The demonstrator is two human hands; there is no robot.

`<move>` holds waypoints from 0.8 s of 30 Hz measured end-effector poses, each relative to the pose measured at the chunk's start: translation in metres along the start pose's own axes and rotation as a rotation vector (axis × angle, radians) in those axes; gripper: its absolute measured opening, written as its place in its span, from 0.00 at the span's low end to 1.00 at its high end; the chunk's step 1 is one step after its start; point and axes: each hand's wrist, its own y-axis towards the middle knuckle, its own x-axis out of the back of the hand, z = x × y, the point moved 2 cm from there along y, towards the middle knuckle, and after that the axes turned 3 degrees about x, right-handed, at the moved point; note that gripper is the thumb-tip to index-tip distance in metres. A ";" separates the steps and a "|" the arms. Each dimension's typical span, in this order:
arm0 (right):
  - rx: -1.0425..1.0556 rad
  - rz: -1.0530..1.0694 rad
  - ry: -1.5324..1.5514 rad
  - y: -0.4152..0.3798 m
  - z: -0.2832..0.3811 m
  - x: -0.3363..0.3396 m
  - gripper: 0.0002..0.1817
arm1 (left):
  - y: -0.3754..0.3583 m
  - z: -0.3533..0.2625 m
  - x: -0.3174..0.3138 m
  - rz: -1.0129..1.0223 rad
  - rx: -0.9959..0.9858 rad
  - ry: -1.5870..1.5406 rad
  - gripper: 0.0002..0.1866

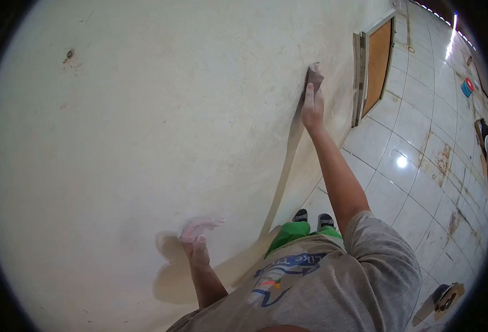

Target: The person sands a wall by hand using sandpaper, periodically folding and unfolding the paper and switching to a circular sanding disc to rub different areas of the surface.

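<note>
Against the pale wall [144, 138], my right hand [313, 105] is raised at the end of a stretched arm. It grips a folded brown sheet that looks like sandpaper [315, 78], pressed between thumb and fingers at the wall surface. Lower down, my left hand [199, 238] is at the wall with fingers extended and thumb apart. Whitish dust coats its fingers, and nothing shows in it. Both arms cast shadows on the wall.
A wooden door panel [377, 66] in a frame stands beyond my right hand. White floor tiles [385, 180] with brown stains lie to the right. A red and blue container [467, 87] sits farther off. Cardboard [448, 301] with something on it lies at lower right.
</note>
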 end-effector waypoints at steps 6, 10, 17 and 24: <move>0.009 0.047 -0.043 -0.044 0.046 -0.022 0.32 | 0.001 0.000 -0.001 -0.001 0.008 0.019 0.27; 0.093 0.177 -0.017 -0.121 0.089 -0.041 0.33 | 0.004 -0.001 -0.001 0.005 0.013 0.036 0.26; 0.059 0.007 -0.062 -0.030 0.039 -0.015 0.29 | 0.008 -0.003 -0.002 0.022 0.034 0.118 0.24; -0.093 -0.112 0.065 -0.012 0.053 -0.019 0.31 | 0.009 -0.004 -0.006 0.010 0.045 0.162 0.23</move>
